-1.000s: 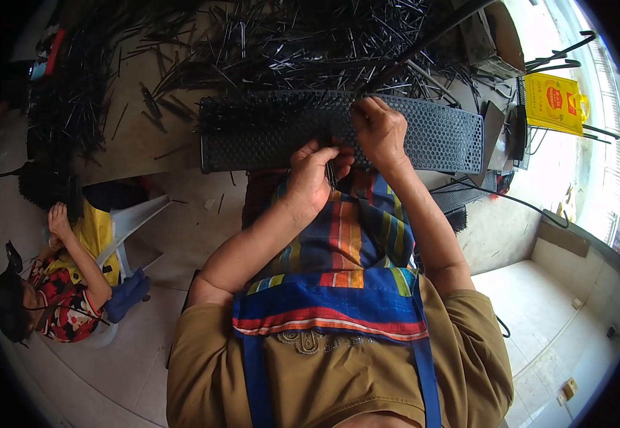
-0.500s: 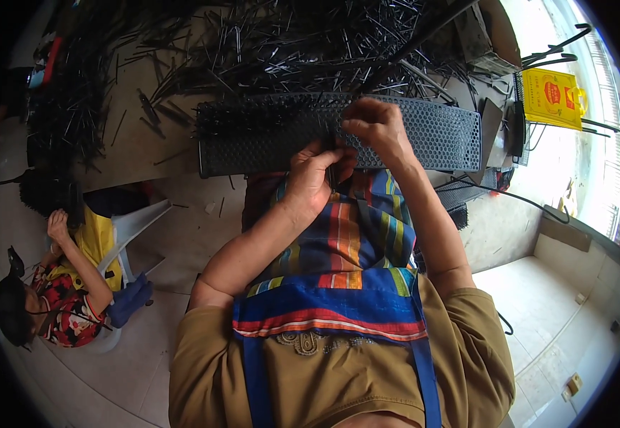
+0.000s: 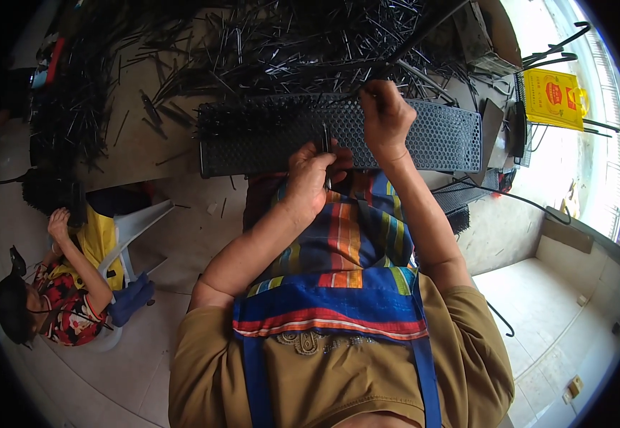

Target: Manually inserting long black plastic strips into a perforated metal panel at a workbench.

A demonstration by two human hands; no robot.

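Note:
A long black perforated panel [image 3: 424, 132] lies across my lap at the table's near edge, its holes in a close honeycomb pattern. Black bristle-like strips [image 3: 253, 118] stand in a dense row along the far left part of it. My left hand [image 3: 310, 173] is closed around a few thin black strips [image 3: 326, 135] that stick up over the panel's middle, just in front of the holes. To its right, my right hand [image 3: 388, 125] is raised over the panel with fingers pinched together. Whatever is between those fingertips is too small and dark to make out.
Heaps of loose black strips [image 3: 288, 53] cover the table [image 3: 128, 153] beyond the panel. A cardboard box [image 3: 488, 43] and a yellow bag [image 3: 552, 98] are at the right. A co-worker [image 3: 74, 299] sits at the far left, hands at a dark bristly piece [image 3: 49, 196].
My right hand has moved right and slightly away from my left hand, its wrist turned. The strips in my left hand now stand more upright. The panel has stayed in place.

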